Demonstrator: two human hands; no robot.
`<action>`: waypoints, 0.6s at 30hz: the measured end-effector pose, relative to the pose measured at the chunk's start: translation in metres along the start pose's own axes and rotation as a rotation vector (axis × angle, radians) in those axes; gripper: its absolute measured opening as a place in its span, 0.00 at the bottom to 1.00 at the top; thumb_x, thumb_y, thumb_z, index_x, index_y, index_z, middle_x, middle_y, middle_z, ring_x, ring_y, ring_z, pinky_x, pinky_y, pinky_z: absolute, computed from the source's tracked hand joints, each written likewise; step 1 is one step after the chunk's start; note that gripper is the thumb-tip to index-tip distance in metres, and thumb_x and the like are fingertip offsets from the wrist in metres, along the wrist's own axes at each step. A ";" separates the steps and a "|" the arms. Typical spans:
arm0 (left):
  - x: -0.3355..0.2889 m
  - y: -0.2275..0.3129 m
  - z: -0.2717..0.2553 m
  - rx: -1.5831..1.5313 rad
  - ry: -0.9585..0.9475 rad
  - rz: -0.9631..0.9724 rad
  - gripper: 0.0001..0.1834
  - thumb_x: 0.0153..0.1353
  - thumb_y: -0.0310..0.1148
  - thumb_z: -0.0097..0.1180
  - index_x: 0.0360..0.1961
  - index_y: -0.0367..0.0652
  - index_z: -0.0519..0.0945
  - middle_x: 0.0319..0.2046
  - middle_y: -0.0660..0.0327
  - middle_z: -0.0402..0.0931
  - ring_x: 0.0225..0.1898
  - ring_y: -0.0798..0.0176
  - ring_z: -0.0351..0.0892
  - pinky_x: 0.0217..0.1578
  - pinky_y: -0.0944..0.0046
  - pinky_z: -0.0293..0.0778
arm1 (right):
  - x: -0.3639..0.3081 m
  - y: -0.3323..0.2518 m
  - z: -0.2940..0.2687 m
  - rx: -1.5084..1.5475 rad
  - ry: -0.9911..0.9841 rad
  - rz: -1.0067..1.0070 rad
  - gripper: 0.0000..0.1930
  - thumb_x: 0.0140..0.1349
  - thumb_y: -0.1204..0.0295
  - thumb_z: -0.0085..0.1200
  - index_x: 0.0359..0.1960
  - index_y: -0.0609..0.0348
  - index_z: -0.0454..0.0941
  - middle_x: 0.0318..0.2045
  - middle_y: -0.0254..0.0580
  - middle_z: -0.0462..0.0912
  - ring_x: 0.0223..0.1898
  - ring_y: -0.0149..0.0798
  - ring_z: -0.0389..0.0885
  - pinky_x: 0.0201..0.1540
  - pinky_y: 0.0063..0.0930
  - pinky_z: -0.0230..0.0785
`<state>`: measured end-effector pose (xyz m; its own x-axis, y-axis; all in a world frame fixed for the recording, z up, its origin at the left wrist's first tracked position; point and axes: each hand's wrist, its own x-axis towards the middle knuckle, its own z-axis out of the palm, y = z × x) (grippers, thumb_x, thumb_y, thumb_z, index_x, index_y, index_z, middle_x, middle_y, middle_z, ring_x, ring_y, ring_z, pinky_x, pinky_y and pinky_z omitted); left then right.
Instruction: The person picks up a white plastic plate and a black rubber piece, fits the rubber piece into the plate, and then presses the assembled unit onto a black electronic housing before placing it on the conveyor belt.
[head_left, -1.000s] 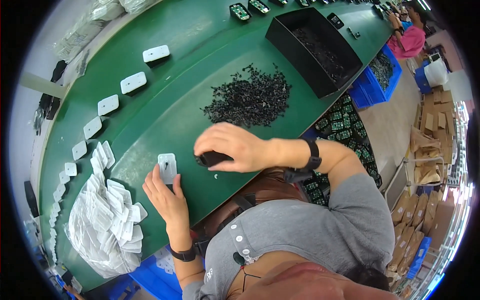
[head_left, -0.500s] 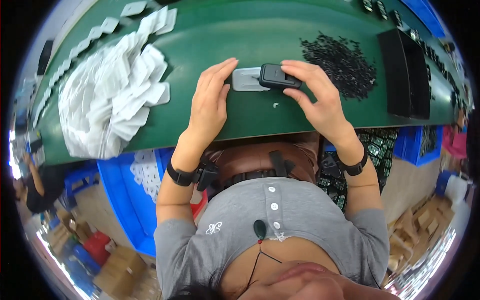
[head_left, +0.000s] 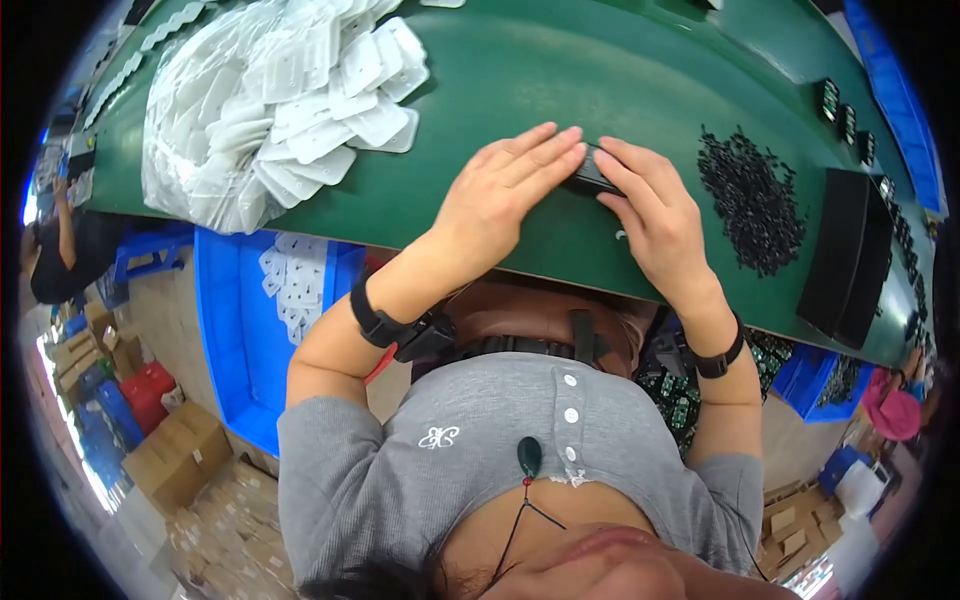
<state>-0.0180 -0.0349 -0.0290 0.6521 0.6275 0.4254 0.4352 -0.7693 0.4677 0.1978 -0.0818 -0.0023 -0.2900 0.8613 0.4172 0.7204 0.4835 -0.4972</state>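
On the green table (head_left: 560, 90), a small black rounded plastic case (head_left: 592, 176) lies between my two hands. My right hand (head_left: 655, 210) grips its right end between the fingers and thumb. Stretched out flat, the fingers of my left hand (head_left: 505, 195) reach over to the case's left end and touch it. The thin silvery-white plate that showed beside the case earlier is hidden, probably under my left hand. A tiny white scrap (head_left: 620, 235) lies by my right wrist.
White flat plates (head_left: 330, 100) spill from a clear bag at the left. Right of my hands are a heap of small black parts (head_left: 755, 205), then a black box (head_left: 845, 255). Green circuit boards (head_left: 828, 100) line the far right. A blue bin (head_left: 225, 330) stands below the table's left edge.
My left hand has moved right, over the plate and against the black case. My right hand still holds the case. The whole view has turned and shifted.
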 end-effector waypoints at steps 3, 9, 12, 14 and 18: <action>0.004 0.007 -0.003 0.080 0.004 0.014 0.27 0.55 0.22 0.49 0.58 0.42 0.74 0.62 0.61 0.71 0.61 0.56 0.71 0.57 0.55 0.69 | 0.000 0.003 -0.003 -0.023 -0.031 -0.028 0.23 0.50 0.83 0.62 0.51 0.59 0.78 0.52 0.46 0.80 0.50 0.48 0.79 0.51 0.36 0.74; 0.016 0.006 0.012 0.161 0.114 0.071 0.30 0.45 0.33 0.65 0.52 0.34 0.75 0.52 0.53 0.75 0.51 0.52 0.75 0.51 0.56 0.72 | 0.016 0.011 -0.018 0.227 -0.163 0.137 0.22 0.51 0.80 0.64 0.51 0.61 0.77 0.51 0.45 0.80 0.52 0.45 0.79 0.56 0.31 0.70; 0.027 0.004 0.007 0.010 0.157 0.000 0.24 0.49 0.33 0.65 0.48 0.35 0.77 0.45 0.54 0.78 0.46 0.52 0.76 0.47 0.56 0.73 | 0.021 0.016 -0.019 0.899 -0.101 0.606 0.28 0.60 0.77 0.60 0.62 0.63 0.64 0.52 0.47 0.78 0.54 0.38 0.76 0.60 0.31 0.67; 0.028 0.008 0.001 -0.371 0.061 -0.322 0.17 0.56 0.32 0.64 0.46 0.37 0.79 0.37 0.53 0.78 0.39 0.54 0.76 0.40 0.59 0.73 | 0.022 0.004 -0.015 0.996 -0.039 0.565 0.29 0.61 0.77 0.60 0.63 0.63 0.62 0.54 0.47 0.77 0.55 0.39 0.75 0.60 0.31 0.67; 0.033 0.016 -0.003 -0.512 0.089 -0.345 0.16 0.59 0.35 0.62 0.45 0.38 0.79 0.37 0.54 0.78 0.37 0.55 0.76 0.39 0.60 0.72 | 0.025 -0.005 -0.011 1.119 0.090 0.622 0.30 0.60 0.77 0.62 0.62 0.62 0.62 0.55 0.47 0.75 0.55 0.37 0.75 0.58 0.29 0.68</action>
<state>0.0089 -0.0262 -0.0048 0.4631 0.8542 0.2365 0.2443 -0.3795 0.8924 0.1936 -0.0645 0.0194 -0.0220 0.9960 -0.0865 -0.2137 -0.0892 -0.9728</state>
